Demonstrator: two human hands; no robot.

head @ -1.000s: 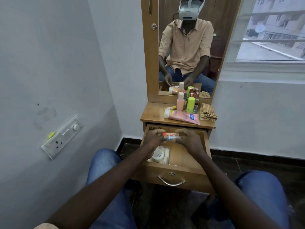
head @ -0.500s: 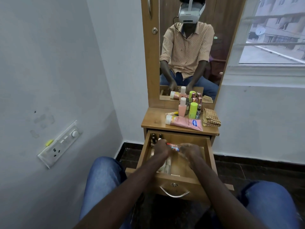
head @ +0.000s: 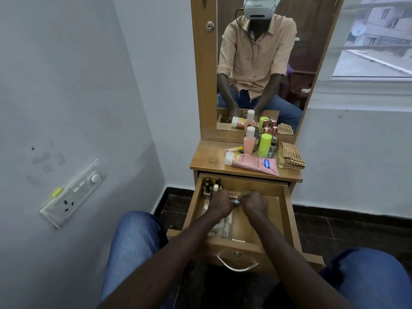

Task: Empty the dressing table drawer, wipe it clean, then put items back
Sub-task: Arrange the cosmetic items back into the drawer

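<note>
Drawer [head: 287, 217]: light wood, pulled well out from under the dressing table top, with a curved metal handle [head: 236, 265] and a small keyhole on its front panel; the bare wooden floor shows on its right half.
Small tube [head: 235, 200]: orange and white with a blue tip, lying crosswise above the drawer's middle, between the two hands.
Left hand [head: 219, 205]: inside the drawer, left of centre, fingers curled round the left end of the small tube.
Right hand [head: 254, 202]: inside the drawer, right of centre, fingers curled tight at the tube's blue tip; whether they pinch it cannot be told.
Nail polish bottles [head: 210, 186]: upright, clustered in the drawer's back left corner.
White packets [head: 226, 224]: along the drawer's left side, partly hidden under the left forearm.
Table top [head: 207, 157]: directly above the drawer's back edge.
Pink tube [head: 252, 163]: lying flat on the top, just above the drawer's opening.
Pink bottle [head: 249, 141]: upright behind the pink tube.
Green bottle [head: 264, 144]: upright just right of the pink bottle.
Checked cloth [head: 291, 158]: folded, above the drawer's right back corner.
Mirror [head: 263, 63]: rising behind the bottles.
</note>
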